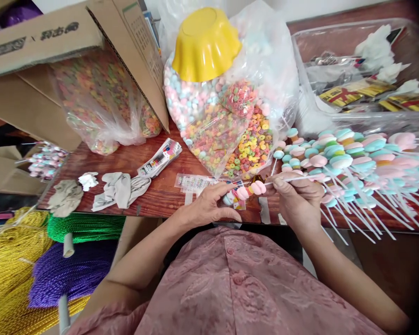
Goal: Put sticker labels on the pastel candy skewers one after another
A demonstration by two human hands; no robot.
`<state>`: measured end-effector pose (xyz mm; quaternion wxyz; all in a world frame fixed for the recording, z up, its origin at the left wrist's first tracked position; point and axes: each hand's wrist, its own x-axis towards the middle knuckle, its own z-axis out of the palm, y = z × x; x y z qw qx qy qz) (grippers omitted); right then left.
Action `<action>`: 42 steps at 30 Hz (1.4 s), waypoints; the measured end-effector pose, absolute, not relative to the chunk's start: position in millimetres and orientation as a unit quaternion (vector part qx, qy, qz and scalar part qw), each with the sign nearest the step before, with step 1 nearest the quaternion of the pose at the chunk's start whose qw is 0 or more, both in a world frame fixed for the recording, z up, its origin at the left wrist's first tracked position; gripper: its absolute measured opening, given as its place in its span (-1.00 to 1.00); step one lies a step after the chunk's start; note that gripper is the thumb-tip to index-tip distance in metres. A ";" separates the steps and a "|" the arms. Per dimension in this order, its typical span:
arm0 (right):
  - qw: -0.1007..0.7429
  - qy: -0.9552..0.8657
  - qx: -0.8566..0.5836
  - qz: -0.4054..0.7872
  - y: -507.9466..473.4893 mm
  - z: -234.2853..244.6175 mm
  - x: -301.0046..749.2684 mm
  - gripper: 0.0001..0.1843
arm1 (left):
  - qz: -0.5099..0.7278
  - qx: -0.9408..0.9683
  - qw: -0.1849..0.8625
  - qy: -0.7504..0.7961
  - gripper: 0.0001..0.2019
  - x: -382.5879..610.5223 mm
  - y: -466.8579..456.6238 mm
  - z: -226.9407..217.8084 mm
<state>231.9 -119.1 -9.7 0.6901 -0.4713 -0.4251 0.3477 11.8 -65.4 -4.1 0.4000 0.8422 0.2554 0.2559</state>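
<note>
My right hand [298,200] pinches the white stick of a marshmallow skewer [253,190], which lies sideways with pink, orange and blue pieces threaded on it. At the skewer's far end is my left hand [209,204], thumb and fingers apart around the blue tip; whether it touches the candy is unclear. Beneath the skewer are small printed clear wrappers [190,183], partly hidden by my left hand. Just beyond sits a clear bag of ring candies [253,146]. Close to my right hand lies a large pile of finished skewers [349,156], their white sticks pointing toward me.
A yellow scalloped bowl [206,46] rests upside down on a big bag of marshmallows [185,100]. To the left are a cardboard box [132,42], a printed packet stack [160,157] and grey cloth [120,188]. A clear bin [356,116] stands back right. Coloured cords [73,270] hang low left.
</note>
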 end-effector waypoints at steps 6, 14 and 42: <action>0.694 -0.413 -0.479 0.345 -114.7 -18.6 229.2 -0.86 | 0.252 0.788 0.457 0.327 -0.67 13.1 -70.0 -16.1; 0.700 -0.456 -0.411 0.365 -120.3 5.1 231.4 -0.85 | 0.295 0.647 0.607 0.355 -0.58 17.8 -68.2 -19.3; 0.572 -0.474 -0.470 0.476 -93.7 9.9 211.6 -0.73 | 0.215 0.709 0.530 0.413 -0.64 22.0 -64.5 -11.5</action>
